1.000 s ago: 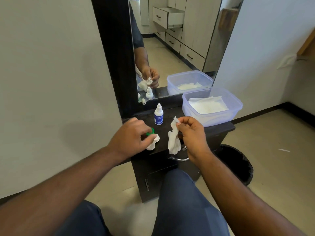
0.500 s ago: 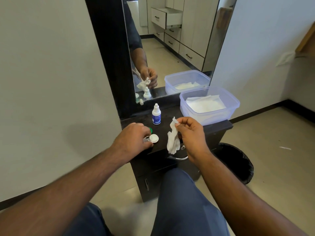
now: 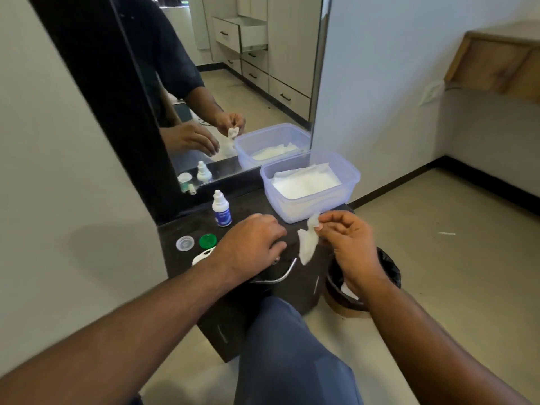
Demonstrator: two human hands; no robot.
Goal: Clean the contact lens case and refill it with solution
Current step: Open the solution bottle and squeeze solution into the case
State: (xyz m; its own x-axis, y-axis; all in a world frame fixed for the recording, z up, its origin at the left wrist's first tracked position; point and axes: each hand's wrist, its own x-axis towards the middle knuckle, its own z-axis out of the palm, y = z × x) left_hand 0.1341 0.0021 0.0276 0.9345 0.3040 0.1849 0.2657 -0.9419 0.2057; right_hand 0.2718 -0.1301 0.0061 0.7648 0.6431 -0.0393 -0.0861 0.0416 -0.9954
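The white contact lens case (image 3: pixel 202 256) lies on the dark cabinet top (image 3: pixel 175 229), partly hidden behind my left wrist. A green cap (image 3: pixel 207 240) and a clear cap (image 3: pixel 185 243) sit loose just left of it. The small white solution bottle (image 3: pixel 221 209) with a blue label stands upright behind them. My left hand (image 3: pixel 251 244) rests palm down on the cabinet top, fingers loosely spread, holding nothing. My right hand (image 3: pixel 347 244) pinches a crumpled white tissue (image 3: pixel 308 244) that hangs over the cabinet's front edge.
A clear plastic tub (image 3: pixel 349 178) of white tissues stands at the back right of the cabinet top. A mirror (image 3: pixel 233 97) rises behind. A black-lined waste bin (image 3: pixel 388 270) stands on the floor to the right. My knee (image 3: pixel 292 346) is in front of the cabinet.
My left hand has let go of the lens case and moved right; the case and both caps now lie uncovered on the left. The right hand with the tissue has shifted right, toward the bin.
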